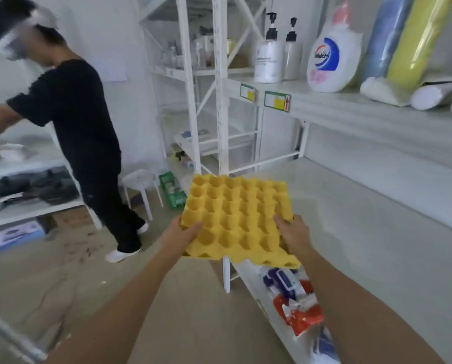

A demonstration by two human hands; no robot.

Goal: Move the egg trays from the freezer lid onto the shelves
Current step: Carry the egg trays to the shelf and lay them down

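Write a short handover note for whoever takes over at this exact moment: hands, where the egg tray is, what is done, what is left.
Left hand: gripping the near left edge of the yellow egg tray.
Right hand: gripping the tray's near right edge.
Tray: empty, carried roughly level in the air, at the corner of the white shelf, partly over its bare surface, not yet set down.
Freezer lid: not in view, so I cannot tell how many trays remain there.
Done: this tray has been picked up and brought to the shelves.
Left: set it on the shelf, then check the freezer for more.
Note: another person in black stands to the left.
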